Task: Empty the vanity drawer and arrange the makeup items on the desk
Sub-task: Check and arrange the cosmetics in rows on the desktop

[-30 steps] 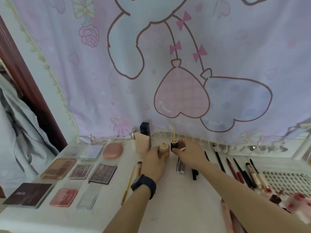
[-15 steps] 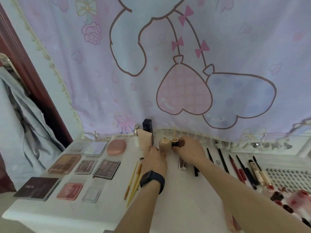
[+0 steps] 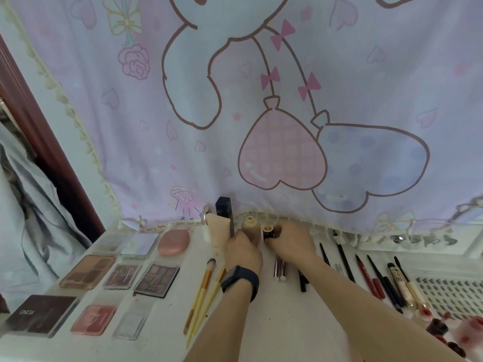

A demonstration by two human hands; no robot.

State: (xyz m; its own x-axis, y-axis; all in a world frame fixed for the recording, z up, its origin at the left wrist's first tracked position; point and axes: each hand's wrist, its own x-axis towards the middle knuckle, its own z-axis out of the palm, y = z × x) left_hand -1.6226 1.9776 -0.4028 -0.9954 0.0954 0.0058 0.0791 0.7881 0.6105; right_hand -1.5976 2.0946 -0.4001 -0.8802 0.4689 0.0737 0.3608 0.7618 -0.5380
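Observation:
At the back of the white desk [image 3: 264, 322] my left hand [image 3: 243, 250] grips a beige foundation bottle [image 3: 250, 226] that stands upright with its neck uncovered. Just right of it my right hand [image 3: 290, 242] pinches a small black cap with a gold top [image 3: 268, 231], set down on the desk beside the bottle. A thin pale wand rises above that cap. A pink tube [image 3: 218, 228] and a tall black stick [image 3: 224, 209] stand just left of the bottle.
Eyeshadow palettes [image 3: 156, 275] and a pink compact [image 3: 173, 242] lie at the left, yellow-handled brushes [image 3: 202, 288] in front of my left hand. Pencils and liners [image 3: 371, 275], a lash tray [image 3: 452, 293] and small red pots fill the right. A printed curtain [image 3: 261, 113] hangs behind.
Both hands stayed at the bottle and cap. The camera shifted, bringing the brushes and more of the desk's left side into sight.

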